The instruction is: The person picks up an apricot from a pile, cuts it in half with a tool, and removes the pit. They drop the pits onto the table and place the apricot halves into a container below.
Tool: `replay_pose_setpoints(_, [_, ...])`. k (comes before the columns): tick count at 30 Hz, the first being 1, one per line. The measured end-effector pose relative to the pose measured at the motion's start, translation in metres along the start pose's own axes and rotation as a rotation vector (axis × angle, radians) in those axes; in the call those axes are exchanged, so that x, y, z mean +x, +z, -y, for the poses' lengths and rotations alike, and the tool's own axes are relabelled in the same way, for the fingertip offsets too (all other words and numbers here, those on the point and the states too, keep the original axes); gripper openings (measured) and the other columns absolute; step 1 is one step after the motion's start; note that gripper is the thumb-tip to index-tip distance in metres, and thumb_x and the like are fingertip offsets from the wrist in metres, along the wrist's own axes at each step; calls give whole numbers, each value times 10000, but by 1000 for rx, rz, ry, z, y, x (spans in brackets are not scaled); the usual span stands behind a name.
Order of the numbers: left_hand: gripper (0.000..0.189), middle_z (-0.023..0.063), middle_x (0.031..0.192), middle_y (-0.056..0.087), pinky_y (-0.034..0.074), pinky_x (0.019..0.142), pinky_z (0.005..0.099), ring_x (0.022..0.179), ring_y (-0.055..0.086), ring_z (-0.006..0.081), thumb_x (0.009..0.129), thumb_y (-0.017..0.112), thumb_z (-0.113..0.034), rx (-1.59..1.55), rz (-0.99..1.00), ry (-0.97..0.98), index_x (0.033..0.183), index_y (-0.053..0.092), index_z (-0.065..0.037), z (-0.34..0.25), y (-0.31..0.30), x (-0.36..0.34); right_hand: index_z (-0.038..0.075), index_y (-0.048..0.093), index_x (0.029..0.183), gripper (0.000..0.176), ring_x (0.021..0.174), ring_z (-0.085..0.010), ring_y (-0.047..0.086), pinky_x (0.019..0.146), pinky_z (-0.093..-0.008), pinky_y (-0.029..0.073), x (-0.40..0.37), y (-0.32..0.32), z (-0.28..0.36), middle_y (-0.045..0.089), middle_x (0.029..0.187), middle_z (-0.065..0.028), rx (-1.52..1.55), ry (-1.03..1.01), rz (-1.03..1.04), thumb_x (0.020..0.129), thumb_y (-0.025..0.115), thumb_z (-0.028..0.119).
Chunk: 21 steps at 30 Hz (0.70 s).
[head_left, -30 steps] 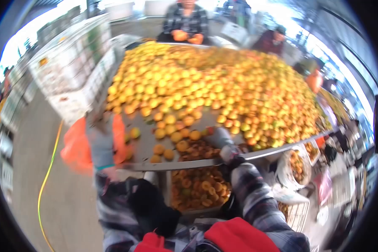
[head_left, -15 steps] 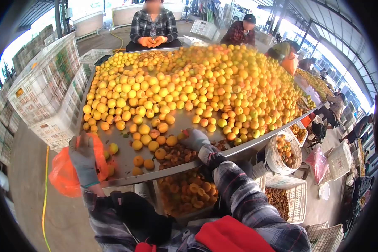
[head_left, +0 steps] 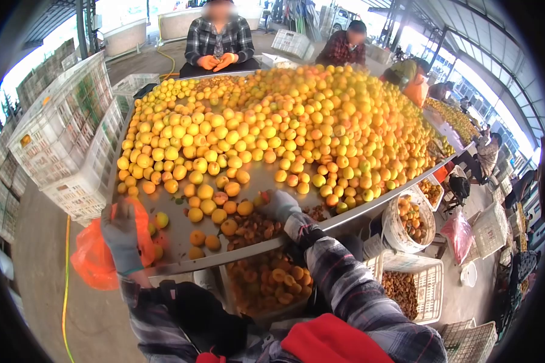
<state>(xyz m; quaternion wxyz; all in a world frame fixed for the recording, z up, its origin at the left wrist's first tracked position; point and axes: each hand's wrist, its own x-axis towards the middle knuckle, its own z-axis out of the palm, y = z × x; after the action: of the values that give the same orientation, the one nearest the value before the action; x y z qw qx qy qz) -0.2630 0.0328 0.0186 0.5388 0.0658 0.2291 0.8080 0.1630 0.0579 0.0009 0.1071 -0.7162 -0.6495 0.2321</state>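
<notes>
My left hand (head_left: 121, 233), in a grey glove, lies against an orange plastic bag (head_left: 94, 259) at the table's near left corner, its fingers stretched out and the bag showing on both sides. My right hand (head_left: 280, 206), also gloved in grey, is low over the metal table (head_left: 257, 173), its fingers closed round an apricot (head_left: 264, 197) of which a reddish bit shows at the fingertips. Just below it lies a heap of brown pits (head_left: 254, 228). Several loose apricots (head_left: 206, 192) lie between my hands, and a large pile of apricots (head_left: 236, 130) covers the table beyond.
Under the table edge stands a crate of halved apricots (head_left: 278, 281). To the right are a white bucket (head_left: 407, 221) of fruit and a crate of brown pits (head_left: 429, 287). White crates (head_left: 60, 145) are stacked at left. A person (head_left: 218, 45) in orange gloves sits opposite.
The view has shifted slightly. My hands stay in nearly the same places, the right at the pits and the left at the bag. The person opposite has moved their gloved hands apart a little.
</notes>
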Motion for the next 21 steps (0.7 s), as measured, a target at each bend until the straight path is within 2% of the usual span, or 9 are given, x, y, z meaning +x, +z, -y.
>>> replay_pose_setpoints(9, [352,212,1261,482,452,922,484,1065,537,304,934,462,-219,29,-44,12,1255,407,-85,3,6,-6,126,623,1092,545,983,-294,621,842,-370,485,-5,-1,3,659,1027,-129,-5,12,-17,696,669,497])
replay_pose_setpoints(21, [336,236,1309,453,442,928,463,1080,535,298,937,451,-205,16,-48,-5,1249,411,-86,3,5,-11,116,618,1101,554,1015,-295,607,861,-364,477,-1,0,2,648,1066,-129,-38,12,17,702,658,498])
